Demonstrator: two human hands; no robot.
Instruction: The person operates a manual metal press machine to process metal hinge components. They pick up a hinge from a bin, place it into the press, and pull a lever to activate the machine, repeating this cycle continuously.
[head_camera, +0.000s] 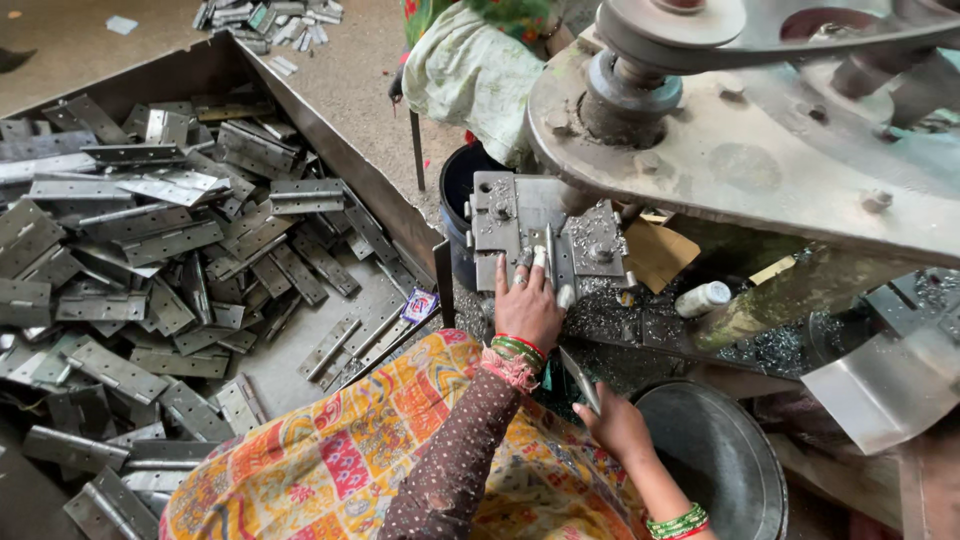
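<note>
My left hand (527, 305), with rings and green and red bangles, reaches onto the grey metal fixture (500, 215) of a machine. Its fingertips pinch a narrow hinge piece (550, 250) standing upright in the fixture. My right hand (617, 425) is lower, near my lap, and grips a flat metal hinge strip (580, 378) that points up and to the left. A patterned orange and yellow cloth (340, 460) covers my lap.
A large metal tray (330, 150) on the left holds several grey hinges (150, 240). A round metal bowl (720, 450) lies right of my right hand. The machine's plate and pulley (740, 150) hang overhead. Nearby are a white bottle (703, 298), metal shavings (620, 315) and another person's cloth (470, 65).
</note>
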